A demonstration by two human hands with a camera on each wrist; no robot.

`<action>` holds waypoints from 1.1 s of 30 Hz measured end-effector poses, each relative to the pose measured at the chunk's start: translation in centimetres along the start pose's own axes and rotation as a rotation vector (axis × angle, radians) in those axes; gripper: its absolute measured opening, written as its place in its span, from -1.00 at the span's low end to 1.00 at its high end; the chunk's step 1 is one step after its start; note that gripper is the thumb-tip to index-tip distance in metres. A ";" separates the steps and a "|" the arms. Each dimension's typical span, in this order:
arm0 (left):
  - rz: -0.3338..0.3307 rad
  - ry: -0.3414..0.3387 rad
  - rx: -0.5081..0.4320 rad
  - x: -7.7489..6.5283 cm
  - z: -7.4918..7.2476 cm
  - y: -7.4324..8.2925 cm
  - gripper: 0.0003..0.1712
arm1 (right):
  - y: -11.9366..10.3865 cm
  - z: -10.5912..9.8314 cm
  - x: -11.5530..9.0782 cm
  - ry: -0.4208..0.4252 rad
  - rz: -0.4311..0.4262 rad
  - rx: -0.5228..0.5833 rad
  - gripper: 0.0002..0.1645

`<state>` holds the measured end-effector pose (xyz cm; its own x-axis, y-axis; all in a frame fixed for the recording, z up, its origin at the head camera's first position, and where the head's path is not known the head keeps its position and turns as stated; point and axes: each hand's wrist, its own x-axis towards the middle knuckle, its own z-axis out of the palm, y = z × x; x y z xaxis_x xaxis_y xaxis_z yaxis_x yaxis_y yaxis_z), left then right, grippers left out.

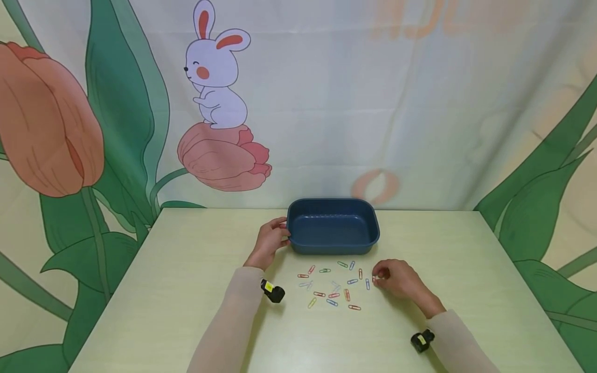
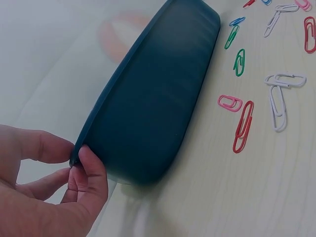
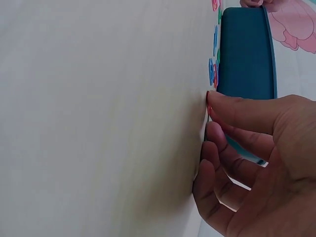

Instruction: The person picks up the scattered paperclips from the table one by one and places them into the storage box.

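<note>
A dark blue rectangular bin [image 1: 333, 249] stands upright near the table's far edge. My left hand [image 1: 271, 239] grips its left end, thumb and fingers pinching the rim, as the left wrist view shows up close. Low over the tabletop, my right hand [image 1: 398, 280] pinches a red paper clip [image 3: 209, 102] between thumb and forefinger; its other fingertips are right at the table surface. Scattered in front of the bin lie several paper clips: red [image 1: 354, 307], blue [image 1: 332, 302], green [image 1: 325, 270], yellow [image 1: 312, 302], pink [image 2: 230, 103] and white [image 2: 278, 108].
The pale wooden table [image 1: 186, 290] ends at a hanging cloth [image 1: 420, 103] printed with tulips and a rabbit, close behind the bin. A small black camera sits on each wrist. The loose clips lie between the two hands.
</note>
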<state>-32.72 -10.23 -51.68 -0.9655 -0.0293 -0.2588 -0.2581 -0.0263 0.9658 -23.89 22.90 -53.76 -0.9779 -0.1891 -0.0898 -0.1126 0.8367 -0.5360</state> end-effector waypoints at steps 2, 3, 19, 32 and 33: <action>-0.006 0.000 0.003 0.0 0.0 0.0 -0.38 | 0.0 0.0 0.1 0.000 0.002 -0.002 -0.89; -0.006 0.001 0.004 0.0 0.0 0.0 -0.38 | 0.0 0.0 0.1 -0.001 0.004 -0.001 -0.89; -0.011 0.010 0.000 -0.1 0.0 0.3 -0.38 | 0.1 -0.3 0.1 0.008 0.064 0.068 -0.87; -0.003 0.004 0.001 -0.1 0.0 0.1 -0.38 | -0.3 -2.4 -0.4 0.093 0.007 0.215 -0.95; -0.003 0.003 0.001 -0.1 -0.1 0.1 -0.38 | -0.5 -2.6 -0.3 0.105 -0.010 0.220 -0.96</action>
<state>-32.69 -10.28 -51.56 -0.9645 -0.0322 -0.2620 -0.2613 -0.0253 0.9649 -23.96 23.87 -51.25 -0.9912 -0.1327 -0.0025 -0.0921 0.7011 -0.7071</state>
